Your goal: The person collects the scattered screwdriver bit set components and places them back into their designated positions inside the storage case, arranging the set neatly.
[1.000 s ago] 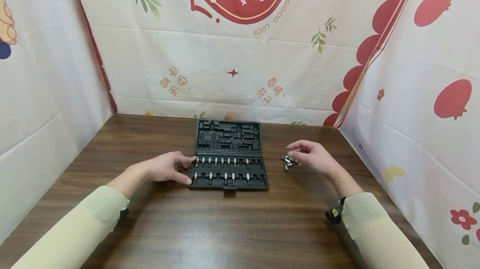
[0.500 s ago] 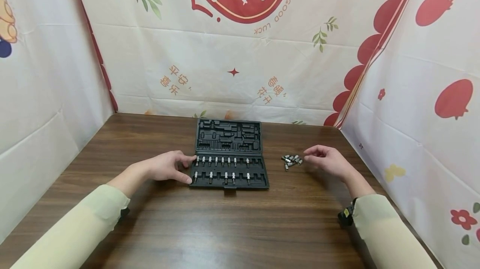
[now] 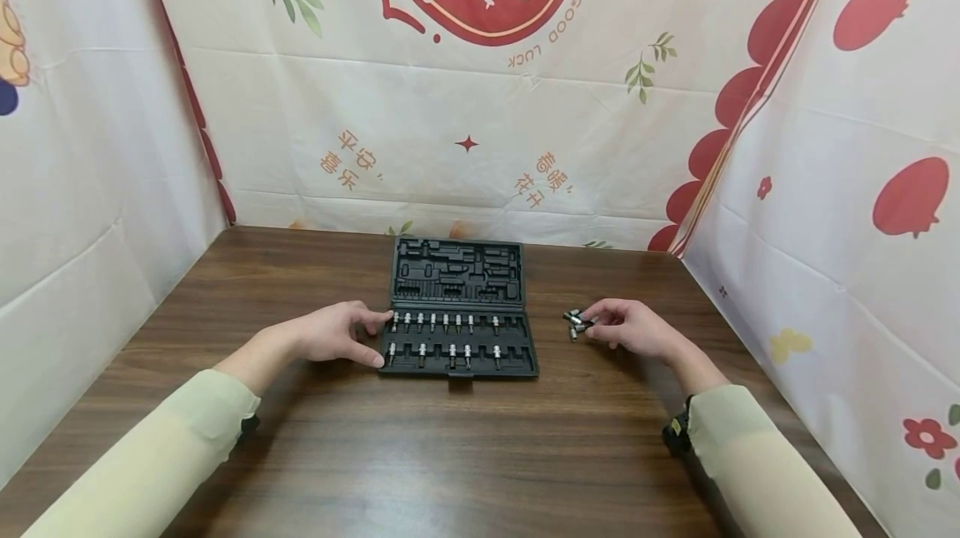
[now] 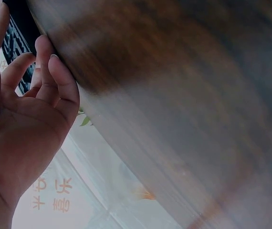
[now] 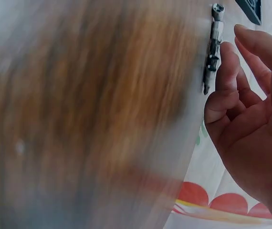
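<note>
A black socket case point(image 3: 480, 338) lies open on the table, with two rows of silver bit sockets point(image 3: 446, 323) standing in its slots. My left hand point(image 3: 333, 333) rests at the case's left edge, thumb by the front corner and index finger farther up. To the right of the case, my right hand point(image 3: 630, 326) reaches over a small pile of loose bit sockets point(image 3: 576, 320) and partly covers it. In the right wrist view, thumb and fingers stand apart beside the bit sockets point(image 5: 214, 47), and nothing shows between them.
The case's lid point(image 3: 457, 273), with moulded recesses, lies back behind the tray. Dark wood-grain table point(image 3: 480, 455) extends around the case. Patterned cloth walls point(image 3: 465, 105) stand at the back and both sides.
My right hand moved right, away from the pile, then came back left over it. My left hand and the case stayed in place.
</note>
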### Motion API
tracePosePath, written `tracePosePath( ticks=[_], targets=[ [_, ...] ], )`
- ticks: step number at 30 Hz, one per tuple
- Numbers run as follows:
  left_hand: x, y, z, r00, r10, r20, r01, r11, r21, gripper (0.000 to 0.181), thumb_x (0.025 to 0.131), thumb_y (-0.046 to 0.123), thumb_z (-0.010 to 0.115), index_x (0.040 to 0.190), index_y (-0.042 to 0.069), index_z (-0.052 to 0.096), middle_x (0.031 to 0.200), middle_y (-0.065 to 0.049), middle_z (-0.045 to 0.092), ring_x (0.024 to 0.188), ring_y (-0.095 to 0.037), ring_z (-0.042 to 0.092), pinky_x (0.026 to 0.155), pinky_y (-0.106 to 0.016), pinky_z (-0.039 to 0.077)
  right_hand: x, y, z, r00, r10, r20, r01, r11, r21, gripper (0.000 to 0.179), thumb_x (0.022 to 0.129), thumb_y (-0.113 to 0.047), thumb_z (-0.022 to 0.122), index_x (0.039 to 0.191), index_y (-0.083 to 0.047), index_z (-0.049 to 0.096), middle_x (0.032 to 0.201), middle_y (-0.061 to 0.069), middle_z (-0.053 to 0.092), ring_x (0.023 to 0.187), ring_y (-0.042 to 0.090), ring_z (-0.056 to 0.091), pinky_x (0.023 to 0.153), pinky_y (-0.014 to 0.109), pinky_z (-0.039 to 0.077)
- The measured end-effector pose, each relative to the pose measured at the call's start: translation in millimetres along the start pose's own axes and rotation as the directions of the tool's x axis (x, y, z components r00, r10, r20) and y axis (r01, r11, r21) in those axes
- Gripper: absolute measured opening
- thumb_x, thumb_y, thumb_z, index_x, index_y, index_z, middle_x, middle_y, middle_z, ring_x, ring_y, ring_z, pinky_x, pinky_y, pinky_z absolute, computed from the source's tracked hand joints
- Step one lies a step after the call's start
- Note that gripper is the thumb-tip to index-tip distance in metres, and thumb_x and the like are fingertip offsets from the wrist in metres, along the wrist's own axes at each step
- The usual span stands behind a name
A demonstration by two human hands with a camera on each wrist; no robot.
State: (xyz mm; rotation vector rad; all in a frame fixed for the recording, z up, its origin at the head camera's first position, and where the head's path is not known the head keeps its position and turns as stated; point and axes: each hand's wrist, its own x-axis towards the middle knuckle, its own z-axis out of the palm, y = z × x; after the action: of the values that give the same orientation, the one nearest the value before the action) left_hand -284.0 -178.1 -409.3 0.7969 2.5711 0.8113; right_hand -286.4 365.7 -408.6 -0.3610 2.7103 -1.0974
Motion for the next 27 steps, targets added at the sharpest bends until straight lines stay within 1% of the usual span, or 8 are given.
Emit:
tracePosePath(
  ticks=[4, 9, 16, 21, 27],
  targets=[
    [0.5, -0.2, 0.0, 1.000, 0.002, -0.007, -0.002, 1.000, 0.008, 0.090, 0.092, 0.043, 0.090, 0.164, 0.006, 0.051, 0.127, -0.011, 0.067, 0.113, -0.023, 0.062, 0.095, -0.039, 0.050, 3.9, -2, 5, 1.000, 0.002, 0.029, -0.002, 1.000, -0.024, 0.028, 0.101, -0.020, 0.081, 0.126, -0.010, 0.077, 0.095, 0.009, 0.068, 0.075, 0.020, 0.062, 0.065, 0.032, 0.052],
    [0.9, 0.1, -0.1, 1.000, 0.005, -0.011, -0.005, 1.000, 0.015, 0.090, 0.092, 0.043, 0.090, 0.164, 0.006, 0.051, 0.127, -0.011, 0.068, 0.114, -0.023, 0.062, 0.096, -0.039, 0.050, 7.0, -4, 9, 0.999, 0.006, 0.044, -0.003, 0.997, -0.083, 0.027, 0.101, -0.022, 0.081, 0.126, -0.013, 0.078, 0.090, 0.005, 0.066, 0.073, 0.022, 0.061, 0.062, 0.033, 0.049],
    [1.1, 0.4, -0.5, 1.000, 0.009, -0.008, -0.009, 1.000, 0.013, 0.090, 0.093, 0.043, 0.090, 0.164, 0.005, 0.051, 0.127, -0.011, 0.067, 0.114, -0.023, 0.062, 0.095, -0.039, 0.050, 7.7, -9, 13, 0.998, -0.001, 0.066, 0.009, 0.992, -0.126, 0.022, 0.102, -0.020, 0.079, 0.124, -0.015, 0.080, 0.090, 0.004, 0.066, 0.075, 0.022, 0.060, 0.067, 0.032, 0.052],
    [0.4, 0.1, -0.4, 1.000, 0.004, -0.002, -0.004, 1.000, 0.011, 0.091, 0.093, 0.043, 0.090, 0.165, 0.006, 0.050, 0.128, -0.012, 0.067, 0.113, -0.023, 0.062, 0.094, -0.039, 0.051, 7.1, -13, 16, 0.996, -0.009, 0.092, 0.020, 0.993, -0.117, 0.022, 0.103, -0.019, 0.078, 0.124, -0.015, 0.081, 0.092, 0.004, 0.069, 0.077, 0.022, 0.060, 0.069, 0.032, 0.054],
    [0.3, -0.6, 0.3, 1.000, -0.002, 0.001, 0.002, 1.000, 0.003, 0.091, 0.093, 0.043, 0.090, 0.165, 0.007, 0.050, 0.129, -0.012, 0.066, 0.110, -0.022, 0.062, 0.092, -0.037, 0.051, 6.2, -17, 18, 0.992, -0.011, 0.127, 0.022, 0.996, -0.087, 0.019, 0.102, -0.013, 0.078, 0.120, -0.014, 0.082, 0.094, 0.004, 0.069, 0.078, 0.019, 0.059, 0.070, 0.031, 0.051]
  ],
)
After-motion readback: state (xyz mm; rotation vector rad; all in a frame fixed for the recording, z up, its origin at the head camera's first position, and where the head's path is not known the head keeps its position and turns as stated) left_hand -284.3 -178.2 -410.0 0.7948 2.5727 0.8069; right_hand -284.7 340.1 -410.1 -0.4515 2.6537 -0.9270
